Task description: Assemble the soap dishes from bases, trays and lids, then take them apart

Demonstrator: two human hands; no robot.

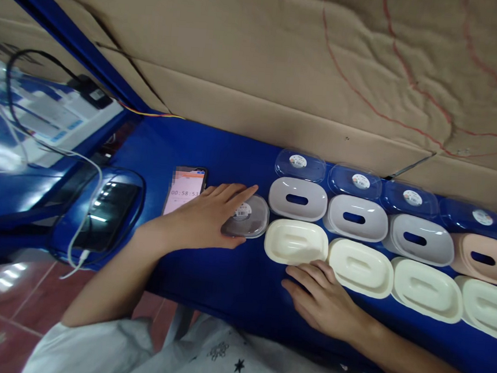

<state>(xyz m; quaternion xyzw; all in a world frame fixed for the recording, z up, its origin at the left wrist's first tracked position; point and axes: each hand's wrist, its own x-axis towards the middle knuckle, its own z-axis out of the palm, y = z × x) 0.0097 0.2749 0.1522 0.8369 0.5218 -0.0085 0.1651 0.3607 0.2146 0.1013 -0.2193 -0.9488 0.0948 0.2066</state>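
My left hand [200, 217] is around a clear-lidded soap box [254, 217] that bears a round label. Its thumb lies along the near side and its fingers along the far side. My right hand [323, 300] is relaxed, fingers loosely apart, its fingertips at the near edge of the first cream soap dish base [293, 242]. A second cream base [361, 269] stands just right of those fingers. Behind this row are grey slotted trays [297, 199] and a peach slotted tray [486, 259]. Clear lids [300, 166] with round labels form the back row.
A phone [185, 184] showing a timer lies partly under my left wrist. Farther left are a dark phone [109, 215] with a white cable and a power strip [58, 123] with plugs. A cardboard wall [251, 53] closes off the blue table's [222, 288] back.
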